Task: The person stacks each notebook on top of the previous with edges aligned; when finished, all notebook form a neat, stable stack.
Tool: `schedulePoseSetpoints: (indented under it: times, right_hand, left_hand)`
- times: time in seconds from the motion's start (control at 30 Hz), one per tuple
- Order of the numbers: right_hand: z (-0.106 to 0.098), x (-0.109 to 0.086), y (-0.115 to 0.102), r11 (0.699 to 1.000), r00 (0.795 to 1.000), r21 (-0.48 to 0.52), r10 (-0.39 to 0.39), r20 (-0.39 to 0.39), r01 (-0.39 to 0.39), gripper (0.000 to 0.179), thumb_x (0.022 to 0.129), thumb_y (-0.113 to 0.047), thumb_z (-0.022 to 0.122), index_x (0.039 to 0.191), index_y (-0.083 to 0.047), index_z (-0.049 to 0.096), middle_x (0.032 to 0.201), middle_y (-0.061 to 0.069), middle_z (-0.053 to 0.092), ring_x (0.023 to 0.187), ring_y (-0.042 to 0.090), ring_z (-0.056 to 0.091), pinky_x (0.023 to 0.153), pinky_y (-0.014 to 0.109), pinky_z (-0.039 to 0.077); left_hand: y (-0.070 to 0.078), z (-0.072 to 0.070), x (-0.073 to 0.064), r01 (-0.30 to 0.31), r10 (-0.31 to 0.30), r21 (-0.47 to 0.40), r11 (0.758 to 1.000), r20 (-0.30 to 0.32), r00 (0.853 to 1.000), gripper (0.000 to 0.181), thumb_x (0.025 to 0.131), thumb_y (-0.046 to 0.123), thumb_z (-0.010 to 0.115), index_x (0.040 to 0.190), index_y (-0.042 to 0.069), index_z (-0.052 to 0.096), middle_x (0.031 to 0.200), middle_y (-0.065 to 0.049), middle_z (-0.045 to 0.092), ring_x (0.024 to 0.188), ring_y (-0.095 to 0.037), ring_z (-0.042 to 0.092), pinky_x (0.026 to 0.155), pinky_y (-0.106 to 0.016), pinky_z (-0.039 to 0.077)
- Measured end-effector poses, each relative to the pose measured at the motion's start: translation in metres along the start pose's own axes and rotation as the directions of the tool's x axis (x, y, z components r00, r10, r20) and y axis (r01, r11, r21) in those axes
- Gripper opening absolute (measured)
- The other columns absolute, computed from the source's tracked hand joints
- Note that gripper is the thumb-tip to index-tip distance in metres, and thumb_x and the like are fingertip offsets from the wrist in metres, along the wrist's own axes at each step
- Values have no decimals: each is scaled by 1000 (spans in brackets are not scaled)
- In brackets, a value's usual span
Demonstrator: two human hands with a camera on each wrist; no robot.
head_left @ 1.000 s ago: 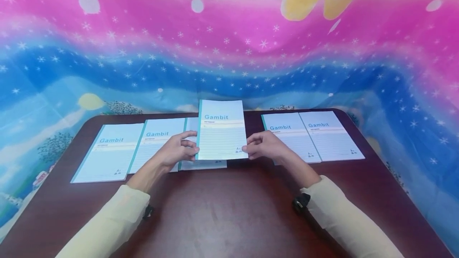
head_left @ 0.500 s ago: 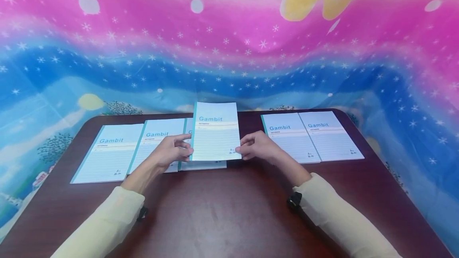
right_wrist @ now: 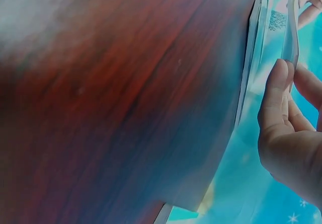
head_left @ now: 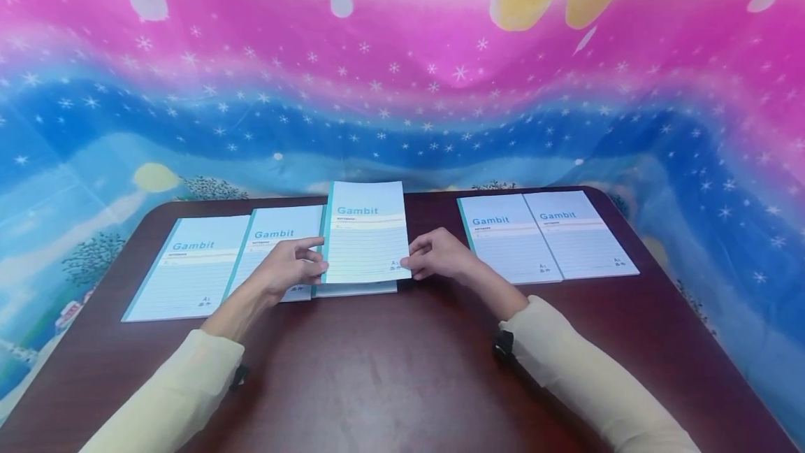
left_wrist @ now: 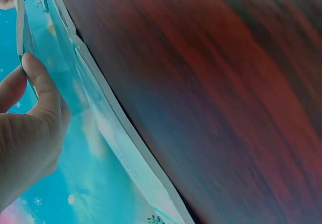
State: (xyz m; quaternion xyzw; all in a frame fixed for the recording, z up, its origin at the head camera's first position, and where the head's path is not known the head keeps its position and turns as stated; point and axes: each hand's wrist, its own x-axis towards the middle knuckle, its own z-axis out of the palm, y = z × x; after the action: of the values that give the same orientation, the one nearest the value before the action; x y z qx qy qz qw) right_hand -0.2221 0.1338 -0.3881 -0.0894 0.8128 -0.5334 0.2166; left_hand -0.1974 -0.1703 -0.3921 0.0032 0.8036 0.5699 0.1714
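With left hand (head_left: 286, 272) and right hand (head_left: 441, 255), we are pinching the unplaced notebook (head_left: 366, 238); five flat notebooks (head_left: 185, 275) are lying placed.

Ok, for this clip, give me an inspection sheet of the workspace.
Surface: dark reddish-brown table, with a pale sheen.
Job's things: the held notebook is raised off the table, "Gambit" cover towards the head camera. At left lie the leftmost notebook, the second notebook and the third notebook, mostly hidden by the held one. At right lie the inner notebook and the outer notebook.
Clutter: nothing seen.
Hands: left hand and right hand pinch opposite side edges of the held notebook, near its lower end.
Cables: nothing seen.
Surroundings: pink-and-blue backdrop printed with snowflakes.
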Motion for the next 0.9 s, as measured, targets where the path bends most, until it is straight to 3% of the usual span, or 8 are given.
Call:
schedulePoseSetpoints:
  times: [0.47, 0.9]
  right_hand:
    - [13, 11, -2, 999, 1000, -53, 12, 12, -12, 16, 91, -10, 78, 100, 3, 75, 85, 11, 72, 70, 20, 70, 74, 35, 62]
    - [18, 13, 1, 993, 998, -108, 52, 26, -49, 17, 90, -10, 79, 99, 3, 75, 85, 10, 73, 72, 20, 72, 73, 34, 62]
  left_hand:
    - [-8, -7, -1, 42, -42, 34, 999, -16, 999, 61, 98, 1, 62, 153, -4, 37, 110, -20, 63, 79, -19, 67, 78, -32, 59]
    - [-15, -4, 1, 26, -26, 96, 995, -6, 1000, 60, 98, -1, 61, 152, -9, 35, 101, -18, 64, 80, -19, 66, 74, -31, 60]
